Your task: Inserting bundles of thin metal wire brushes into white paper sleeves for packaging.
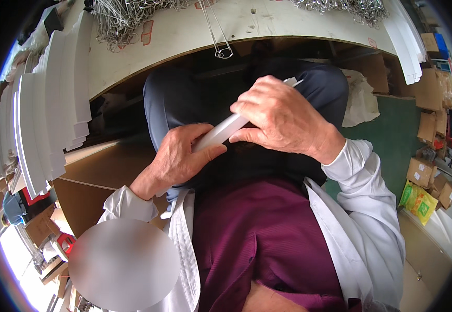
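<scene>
strip: showing translucent white
shirt: appearing maroon, finely ribbed
coat sleeves: showing plain white
trousers: looking dark blue-grey
stacked strips: gleaming white
floor: showing green
packets: glowing yellow-green
boxes: showing brown cardboard

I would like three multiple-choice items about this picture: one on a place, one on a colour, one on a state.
1. Where does the stack of white strips lie?
A. at the person's left
B. on the green floor
C. on the person's lap

2. What colour is the shirt under the white coat?
A. yellow
B. dark red
C. green

3. How is the white plastic strip held?
A. by the left hand alone
B. it lies untouched on the table
C. by both hands

Key: 1 A, the stack fills the picture's left side. 2 B, maroon cloth shows. 3 C, left hand and right hand both grip it.
</scene>
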`<state>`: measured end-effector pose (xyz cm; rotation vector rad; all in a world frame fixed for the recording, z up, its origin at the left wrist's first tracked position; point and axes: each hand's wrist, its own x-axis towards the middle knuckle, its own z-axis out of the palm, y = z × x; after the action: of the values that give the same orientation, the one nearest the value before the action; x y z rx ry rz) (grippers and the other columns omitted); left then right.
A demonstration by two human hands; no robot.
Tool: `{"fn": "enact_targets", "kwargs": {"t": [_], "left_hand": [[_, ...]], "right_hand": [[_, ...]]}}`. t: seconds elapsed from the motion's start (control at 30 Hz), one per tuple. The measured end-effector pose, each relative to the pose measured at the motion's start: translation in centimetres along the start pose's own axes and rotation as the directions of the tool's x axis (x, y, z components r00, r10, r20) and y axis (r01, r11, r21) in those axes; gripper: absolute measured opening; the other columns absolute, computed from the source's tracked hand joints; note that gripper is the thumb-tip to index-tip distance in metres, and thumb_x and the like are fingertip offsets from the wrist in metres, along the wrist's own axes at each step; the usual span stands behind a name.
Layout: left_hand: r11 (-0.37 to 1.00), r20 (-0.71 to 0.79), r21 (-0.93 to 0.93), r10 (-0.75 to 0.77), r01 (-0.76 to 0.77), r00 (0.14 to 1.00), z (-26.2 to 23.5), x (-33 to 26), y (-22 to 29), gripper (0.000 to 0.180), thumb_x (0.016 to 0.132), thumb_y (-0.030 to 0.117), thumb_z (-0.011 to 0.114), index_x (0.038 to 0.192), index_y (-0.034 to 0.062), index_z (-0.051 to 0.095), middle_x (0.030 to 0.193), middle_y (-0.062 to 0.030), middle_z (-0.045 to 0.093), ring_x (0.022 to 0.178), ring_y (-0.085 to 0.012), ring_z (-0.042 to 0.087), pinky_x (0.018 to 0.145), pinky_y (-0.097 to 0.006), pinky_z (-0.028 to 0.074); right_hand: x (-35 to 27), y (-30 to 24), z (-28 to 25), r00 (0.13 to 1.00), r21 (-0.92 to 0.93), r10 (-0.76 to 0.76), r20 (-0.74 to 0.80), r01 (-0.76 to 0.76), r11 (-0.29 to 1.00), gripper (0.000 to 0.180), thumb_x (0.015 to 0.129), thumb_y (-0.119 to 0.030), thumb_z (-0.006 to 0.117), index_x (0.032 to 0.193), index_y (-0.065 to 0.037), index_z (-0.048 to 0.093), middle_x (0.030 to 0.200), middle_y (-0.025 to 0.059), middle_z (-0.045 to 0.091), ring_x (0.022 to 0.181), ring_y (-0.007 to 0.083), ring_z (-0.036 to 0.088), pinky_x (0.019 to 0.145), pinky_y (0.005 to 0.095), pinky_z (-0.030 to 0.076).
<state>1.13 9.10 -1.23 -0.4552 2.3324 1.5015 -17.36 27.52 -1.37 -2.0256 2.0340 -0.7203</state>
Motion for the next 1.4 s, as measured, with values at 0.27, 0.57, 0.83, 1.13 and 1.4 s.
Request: {"fn": "enact_targets", "kwargs": {"t": [0.27,0.57,0.83,1.13,1.4], "left_hand": [[0.989,0.082,-0.147,-0.017,0.029,0.997,1.3,0.2,-1.6,0.05,0.091,0.04,0.079,0.117,-0.0023,0.073,0.082,-0.0134,0.07,0.074,-0.0197,0.064,0.071,-0.038,0.052],[0.94,0.251,-0.282,-0.121,0.192,0.961,2.9,1.1,-2.1,0.058,0.095,0.052,0.073,0.101,-0.0055,0.074,0.073,-0.0086,0.066,0.069,-0.0148,0.064,0.064,-0.032,0.05],[0.922,0.282,-0.34,-0.089,0.187,0.955,2.4,1.2,-2.0,0.051,0.102,0.046,0.067,0.101,-0.0045,0.073,0.075,-0.0064,0.066,0.073,-0.0131,0.064,0.067,-0.031,0.051],[0.814,0.416,-0.478,-0.119,0.328,0.902,1.6,1.7,-2.3,0.034,0.103,0.031,0.067,0.105,-0.0027,0.072,0.082,-0.0029,0.066,0.078,-0.0103,0.059,0.072,-0.029,0.047],[0.975,0.272,-0.174,-0.088,0.139,0.958,2.2,2.4,-2.7,0.03,0.1,0.025,0.068,0.091,-0.0033,0.07,0.068,-0.0054,0.06,0.065,-0.0119,0.053,0.06,-0.035,0.044]], "right_hand": [[0.4,-0.4,2.3,0.999,0.031,-0.025,-0.043,0.026,0.999,0.038,0.091,-0.034,0.077,0.071,-0.006,0.063,0.068,0.0074,0.063,0.069,0.0265,0.064,0.073,0.0399,0.052],[-0.2,0.3,4.9,0.988,-0.061,-0.053,-0.148,0.044,0.997,0.043,0.096,-0.024,0.072,0.059,-0.01,0.055,0.055,0.0055,0.054,0.055,0.0245,0.057,0.061,0.0374,0.048],[-0.6,1.1,5.4,0.964,0.014,0.001,-0.267,0.003,1.0,0.042,0.094,-0.018,0.07,0.056,-0.009,0.054,0.053,0.0057,0.054,0.05,0.0251,0.055,0.055,0.038,0.046],[-0.8,1.4,6.2,0.959,0.067,0.045,-0.28,-0.027,0.997,0.044,0.093,-0.016,0.07,0.054,-0.009,0.052,0.051,0.0071,0.052,0.048,0.027,0.055,0.053,0.0389,0.046],[-1.5,1.9,7.4,0.954,0.07,0.09,-0.286,-0.073,0.995,0.044,0.093,-0.016,0.07,0.054,-0.008,0.052,0.052,0.0088,0.054,0.049,0.028,0.057,0.053,0.0392,0.047]]}}
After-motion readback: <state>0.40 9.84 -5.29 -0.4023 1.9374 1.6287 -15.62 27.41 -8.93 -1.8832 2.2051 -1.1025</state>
